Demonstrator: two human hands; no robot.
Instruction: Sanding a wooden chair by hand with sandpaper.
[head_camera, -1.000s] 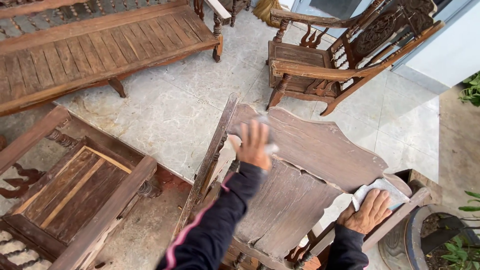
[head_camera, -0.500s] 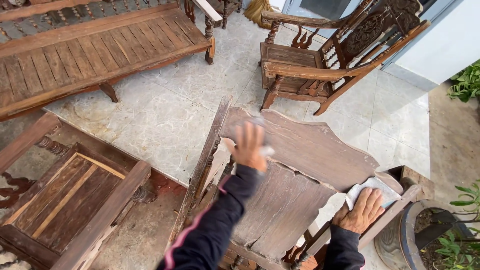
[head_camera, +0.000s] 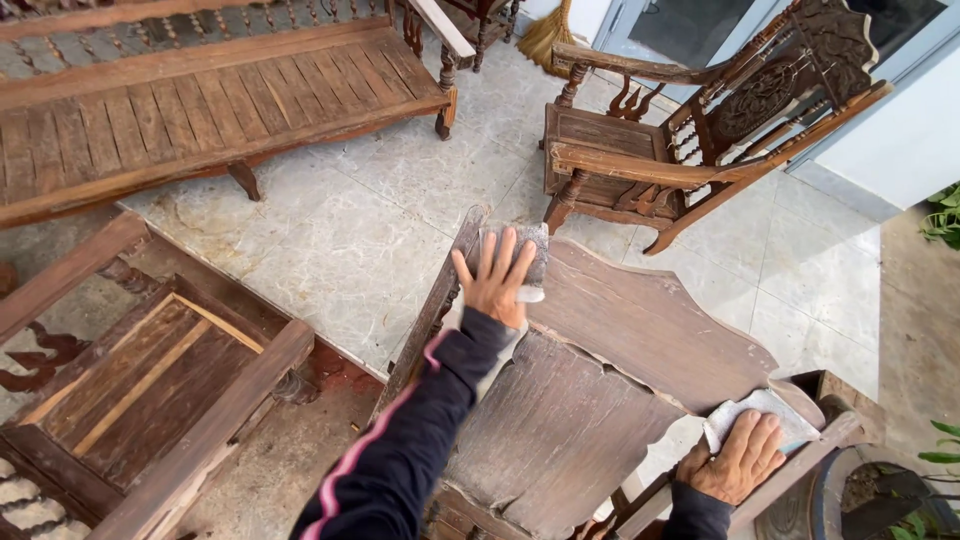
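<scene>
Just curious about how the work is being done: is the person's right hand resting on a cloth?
Yes: the right hand lies flat on a white cloth spread over the armrest of the worn wooden chair.

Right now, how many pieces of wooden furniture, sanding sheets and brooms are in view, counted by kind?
Wooden chairs: 3, namely the weathered chair under the left hand and right hand, the carved armchair and the armchair at left.
Wooden benches: 1.
Sanding sheets: 2, one grey, one white.
Brooms: 1.
Total: 7.
</scene>
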